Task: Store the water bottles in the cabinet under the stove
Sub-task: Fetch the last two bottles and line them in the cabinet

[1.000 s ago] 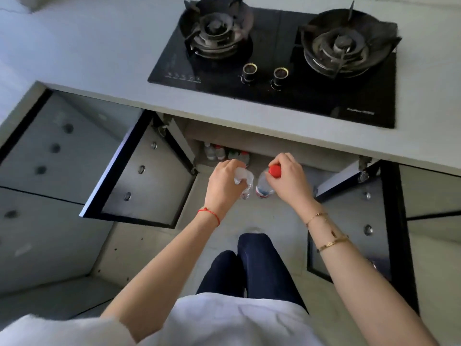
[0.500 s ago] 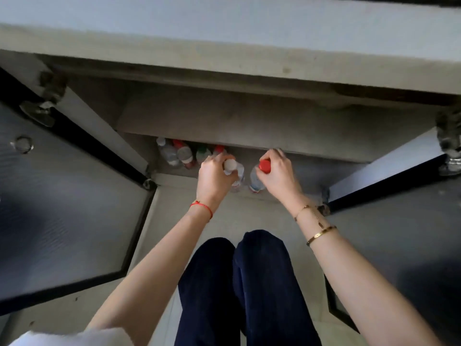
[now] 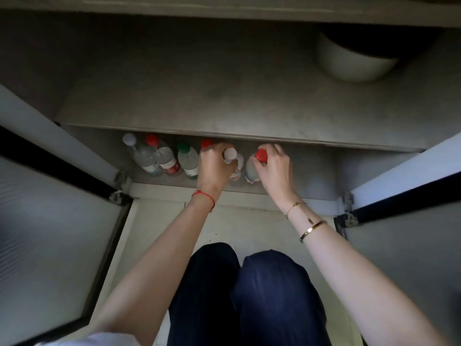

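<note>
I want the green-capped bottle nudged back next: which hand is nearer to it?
Left. The left hand, gripping the white-capped bottle, sits right beside the green-capped bottle. The right hand, holding the red-capped bottle, is farther right.

Both arms outstretched; left hand (image 3: 214, 168), right hand (image 3: 275, 168) fingers curled, gripping.

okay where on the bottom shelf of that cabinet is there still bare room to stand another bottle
Free: the bare cabinet floor between the red-capped bottle under the right hand and the right door hinge. Crowded: the left side, where the row of bottles runs up to the left hand.
</note>
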